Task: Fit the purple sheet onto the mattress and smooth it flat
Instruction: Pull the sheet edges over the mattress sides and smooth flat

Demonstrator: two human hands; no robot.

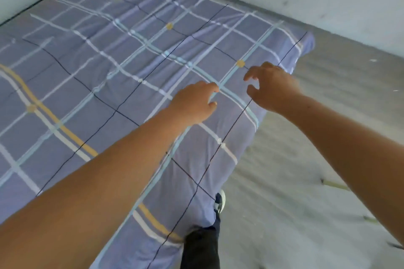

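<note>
The purple sheet (105,54) lies spread over the mattress (196,209) and drapes down its floor-side edge. Both hands reach over the sheet near that edge. The left hand (194,102) is further in, fingers loosely bent, gripping nothing. The right hand (271,87) is nearer the edge, fingers loosely curled and slightly apart. Blur hides whether either hand touches the cloth.
</note>
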